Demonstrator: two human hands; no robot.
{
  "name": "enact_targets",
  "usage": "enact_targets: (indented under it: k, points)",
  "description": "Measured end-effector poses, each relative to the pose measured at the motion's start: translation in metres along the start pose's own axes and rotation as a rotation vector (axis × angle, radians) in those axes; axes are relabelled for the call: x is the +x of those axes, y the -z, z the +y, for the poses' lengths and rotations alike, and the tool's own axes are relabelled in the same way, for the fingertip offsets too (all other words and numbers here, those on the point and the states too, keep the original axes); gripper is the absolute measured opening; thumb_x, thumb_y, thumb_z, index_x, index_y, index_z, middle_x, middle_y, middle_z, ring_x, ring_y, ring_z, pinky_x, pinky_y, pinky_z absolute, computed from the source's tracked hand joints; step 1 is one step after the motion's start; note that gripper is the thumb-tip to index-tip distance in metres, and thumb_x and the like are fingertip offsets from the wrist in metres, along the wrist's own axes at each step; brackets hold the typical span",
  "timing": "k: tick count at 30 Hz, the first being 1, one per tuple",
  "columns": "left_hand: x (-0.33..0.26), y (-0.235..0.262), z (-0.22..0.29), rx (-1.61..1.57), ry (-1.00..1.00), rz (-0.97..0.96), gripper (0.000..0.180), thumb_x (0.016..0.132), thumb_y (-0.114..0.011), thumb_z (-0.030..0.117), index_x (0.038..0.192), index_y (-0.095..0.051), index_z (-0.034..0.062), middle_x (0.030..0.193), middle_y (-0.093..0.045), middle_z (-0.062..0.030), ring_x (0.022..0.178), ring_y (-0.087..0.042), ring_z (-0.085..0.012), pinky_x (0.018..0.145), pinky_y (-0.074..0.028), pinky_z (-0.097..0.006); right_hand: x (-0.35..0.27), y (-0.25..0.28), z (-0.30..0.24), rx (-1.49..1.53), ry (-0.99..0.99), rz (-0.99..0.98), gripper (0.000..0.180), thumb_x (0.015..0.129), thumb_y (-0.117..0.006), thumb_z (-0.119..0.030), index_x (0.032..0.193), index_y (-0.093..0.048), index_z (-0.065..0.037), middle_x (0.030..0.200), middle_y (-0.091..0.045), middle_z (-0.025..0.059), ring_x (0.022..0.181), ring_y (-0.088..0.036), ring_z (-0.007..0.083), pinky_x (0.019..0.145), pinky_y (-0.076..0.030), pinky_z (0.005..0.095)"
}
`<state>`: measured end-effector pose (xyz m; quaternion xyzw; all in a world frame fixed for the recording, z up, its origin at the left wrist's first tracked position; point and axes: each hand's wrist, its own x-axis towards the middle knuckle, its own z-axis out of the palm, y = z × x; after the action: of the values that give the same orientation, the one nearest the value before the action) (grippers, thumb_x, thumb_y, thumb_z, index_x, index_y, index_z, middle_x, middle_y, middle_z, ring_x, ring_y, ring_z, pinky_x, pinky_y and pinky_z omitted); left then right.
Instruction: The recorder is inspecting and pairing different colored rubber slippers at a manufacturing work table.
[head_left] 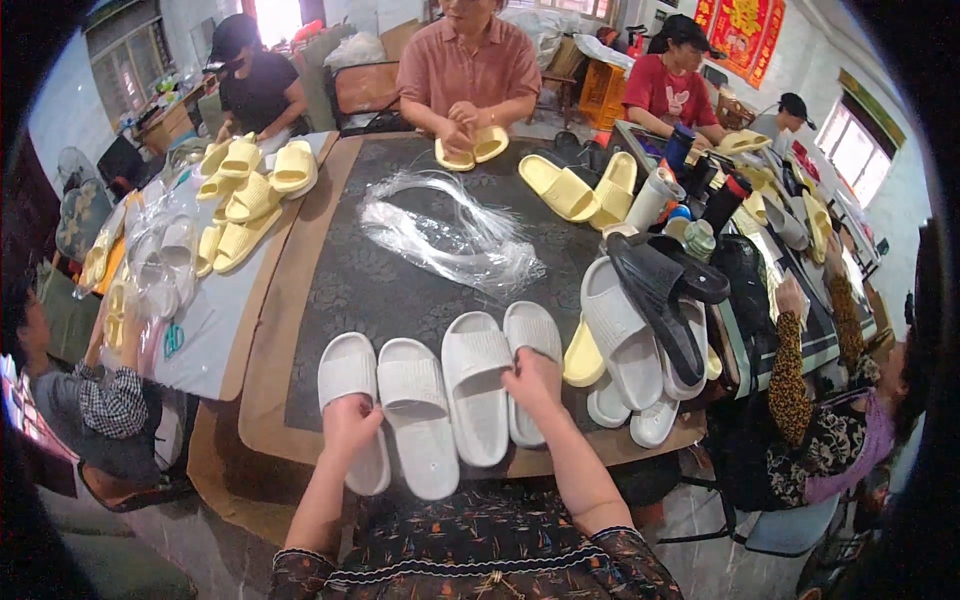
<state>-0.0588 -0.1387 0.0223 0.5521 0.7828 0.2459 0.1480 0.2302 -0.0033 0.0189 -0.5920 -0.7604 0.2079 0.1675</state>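
Two pairs of light grey slide slippers lie in a row at the table's near edge, toes away from me. The fingers of my left hand (350, 422) reach into the leftmost slipper (348, 362), under its strap. My left thumb is by the strap edge of the second slipper (412, 375). On the other side, my right hand (537, 382) has its fingers tucked under the strap of the rightmost slipper (533, 328). Its thumb rests near the inner edge of the third slipper (476, 342). The tucked fingertips are hidden.
Beyond the slippers lies a bundle of clear plastic strands (515, 262). A black slipper (655, 300) tops a heap of grey and yellow ones at right, near bottles (655, 195). Yellow slippers (248, 240) crowd the left table. A person opposite handles yellow slippers (490, 145); others sit around.
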Motion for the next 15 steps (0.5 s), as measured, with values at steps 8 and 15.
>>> enact_targets:
  k: [8, 15]
  points:
    - [-0.016, -0.002, 0.005, -0.119, 0.073, 0.067, 0.027, 0.074, -0.066, 0.027, 0.072, -0.064, -0.0001, 0.069, -0.063, -0.0181, 0.066, -0.063, -0.0341, 0.061, -0.049, -0.042, -0.016, -0.001, -0.003, 0.092, 0.085, 0.081, 0.041, 0.072, -0.072, -0.032, 0.091, -0.054, 0.0, 0.074, -0.058, 0.0136, 0.074, -0.059, 0.0323, 0.066, -0.046, 0.0425]
    - [-0.022, 0.007, 0.001, -0.174, 0.07, 0.033, 0.03, 0.074, -0.069, 0.028, 0.072, -0.064, -0.0013, 0.064, -0.062, -0.0166, 0.06, -0.062, -0.0306, 0.057, -0.048, -0.039, -0.05, 0.033, -0.041, -0.01, 0.214, 0.113, 0.046, 0.075, -0.072, -0.037, 0.107, -0.062, -0.005, 0.077, -0.059, 0.0049, 0.073, -0.058, 0.0232, 0.065, -0.046, 0.0367]
